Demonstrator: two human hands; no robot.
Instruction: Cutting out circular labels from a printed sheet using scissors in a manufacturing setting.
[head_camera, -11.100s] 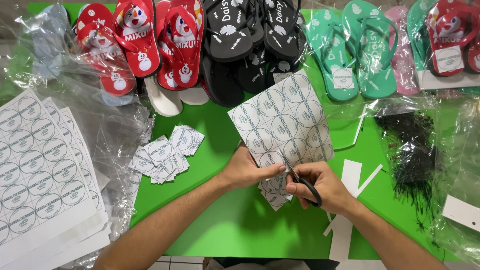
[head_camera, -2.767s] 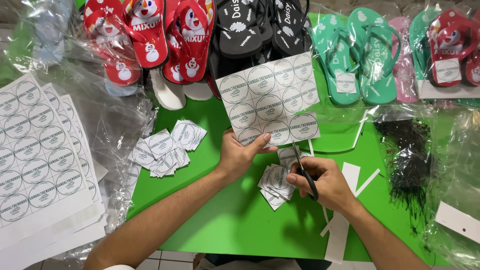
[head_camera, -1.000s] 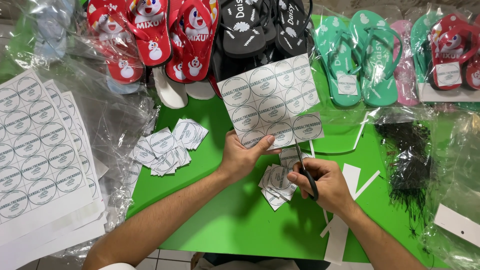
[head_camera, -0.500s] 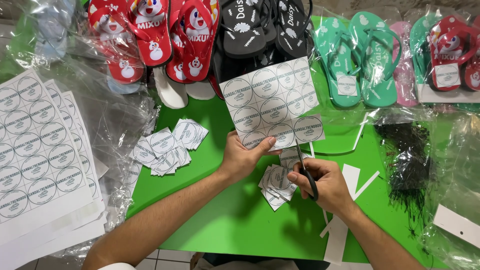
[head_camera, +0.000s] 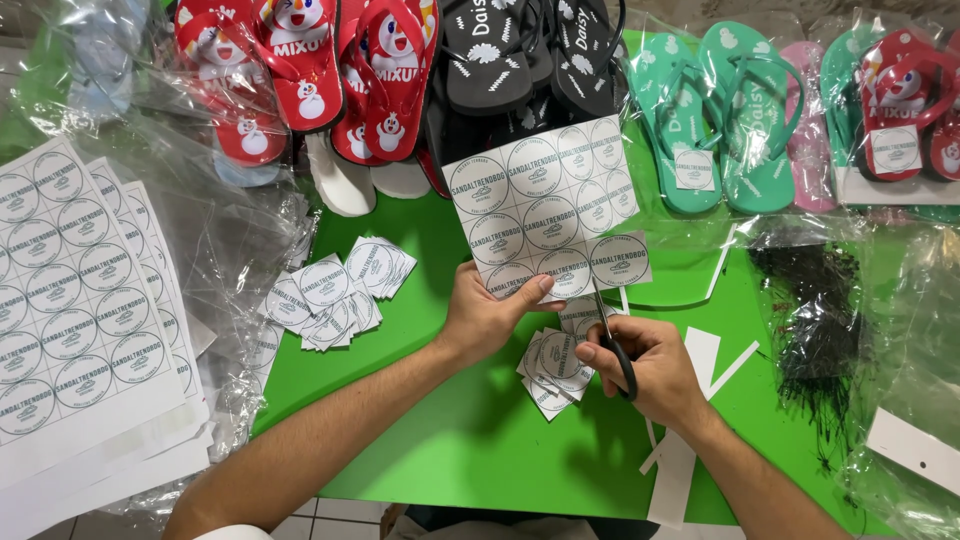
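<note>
Along the far edge of the green surface (head_camera: 470, 450) lie rows of flip-flops: red ones (head_camera: 300, 70) with snowmen, black ones (head_camera: 500, 50), teal ones (head_camera: 720, 110), a pink one (head_camera: 805, 130). A stack of uncut label sheets (head_camera: 70, 310) sits at the left on clear plastic bags (head_camera: 230, 230). Black plastic ties (head_camera: 810, 330) lie in a heap at the right, with white paper strips (head_camera: 690, 440) near them.

The black-handled scissors (head_camera: 618, 345) are mostly hidden inside the right hand (head_camera: 650, 372), and the blade tips disappear behind the white sheet of round printed labels (head_camera: 548, 205). The red rubber sandals with a snowman picture (head_camera: 300, 60) are cut off by the top edge. The stack of white label sheets (head_camera: 75, 310) is cut off by the left edge.
</note>
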